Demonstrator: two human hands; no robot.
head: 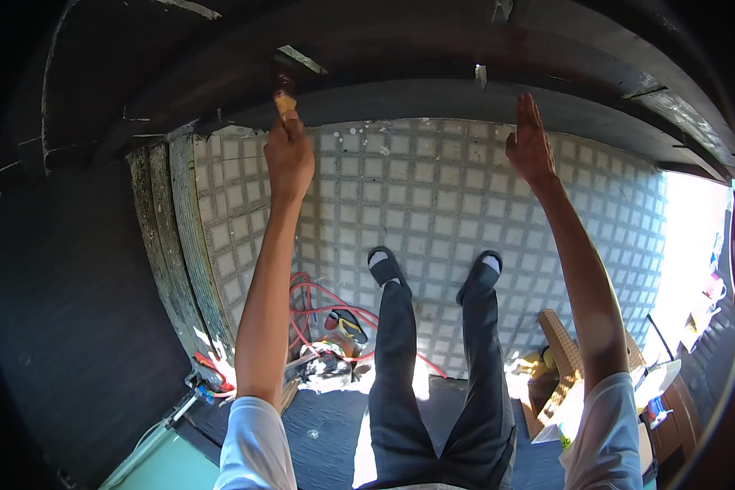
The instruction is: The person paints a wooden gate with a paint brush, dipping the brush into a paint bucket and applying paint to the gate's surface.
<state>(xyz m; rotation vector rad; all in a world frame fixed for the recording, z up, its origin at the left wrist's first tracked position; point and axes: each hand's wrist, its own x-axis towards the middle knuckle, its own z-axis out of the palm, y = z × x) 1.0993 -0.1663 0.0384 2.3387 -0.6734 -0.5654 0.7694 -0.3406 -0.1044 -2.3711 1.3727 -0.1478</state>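
My left hand (290, 156) grips the yellowish handle of a paintbrush (285, 101). Its dark, blurred bristle end is up against the dark-painted wall (392, 67), just below a pale bare patch (303, 59). Farther right, my right hand (531, 141) is empty, with fingers stretched out and thumb apart. Its fingertips overlap the lower part of the dark surface in view; whether they touch it I cannot tell. Another small pale patch (480, 76) shows to the left of that hand.
Beneath me is a tiled floor (429, 184) with white spots near the wall. Weathered boards (174, 226) edge the left side. A red hose (300, 306), a flip-flop (349, 326) and a plastic bag (324, 367) lie left of my legs. A cardboard box (557, 355) is at the right.
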